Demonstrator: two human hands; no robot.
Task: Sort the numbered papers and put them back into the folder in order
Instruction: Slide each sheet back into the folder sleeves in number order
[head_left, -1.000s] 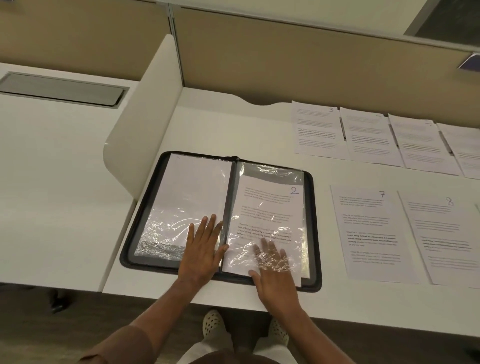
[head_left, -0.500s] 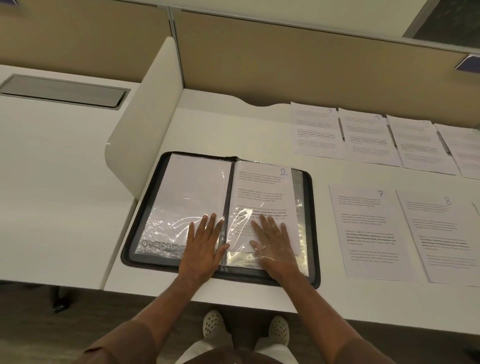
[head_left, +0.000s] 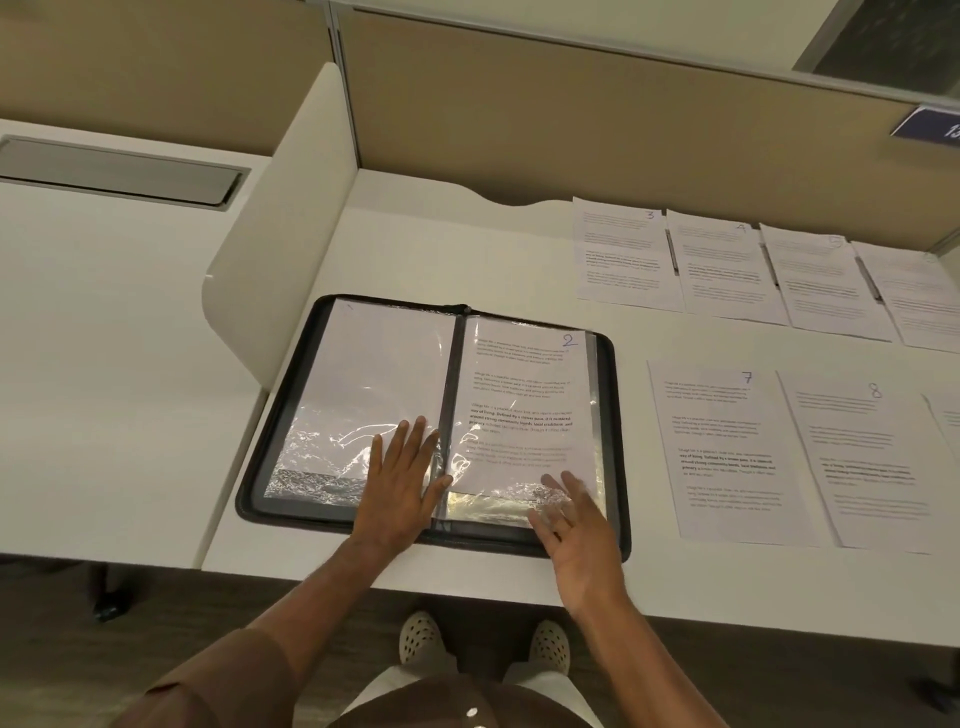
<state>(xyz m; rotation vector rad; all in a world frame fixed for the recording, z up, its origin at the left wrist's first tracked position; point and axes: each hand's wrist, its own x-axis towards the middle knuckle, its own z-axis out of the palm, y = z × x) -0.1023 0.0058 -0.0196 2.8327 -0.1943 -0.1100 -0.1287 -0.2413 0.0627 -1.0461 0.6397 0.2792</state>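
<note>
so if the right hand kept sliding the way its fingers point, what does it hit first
The right hand points up and slightly left over the folder. It would likely first run onto the lower edge of paper 2 inside the clear sleeve; its height above the sleeve is unclear.

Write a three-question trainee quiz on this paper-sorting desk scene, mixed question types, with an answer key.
1. True or false: the left hand lies flat on the left sleeve of the open folder.
2. Multiple choice: which number is on the sheet in the folder's right sleeve? A) 2 B) 5 C) 9
3. Fill in: in the near row on the desk, the sheet closest to the folder is paper number ___.

Key
1. True.
2. A.
3. 7; paper 8 lies to its right, and papers 3 and 4 start the far row. The right hand is open at the folder's lower right corner, holding nothing.
</note>
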